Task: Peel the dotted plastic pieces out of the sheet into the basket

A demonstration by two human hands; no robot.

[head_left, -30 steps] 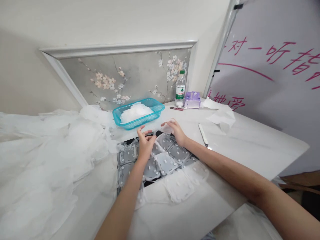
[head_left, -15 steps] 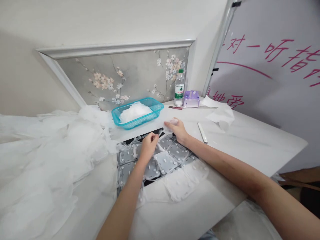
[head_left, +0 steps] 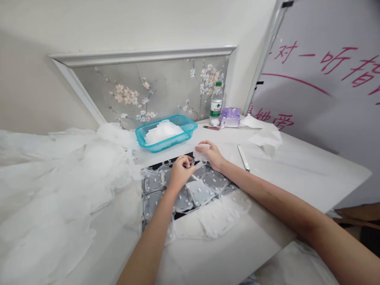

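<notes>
Held just above the dotted translucent pads [head_left: 196, 194] on the bench [head_left: 285, 174]: a light, limp plastic film piece [head_left: 202, 151], pinched at its edge by the right hand [head_left: 211, 155], with the left hand [head_left: 180, 172] and its fingers [head_left: 186, 161] drawn narrow on a thin strip [head_left: 192, 163] beside it. Soft, best taken by the edge.

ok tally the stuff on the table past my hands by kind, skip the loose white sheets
teal basket: 1
water bottle: 1
purple tissue pack: 1
pink-handled cutter: 1
metal strip: 1
total: 5
</notes>
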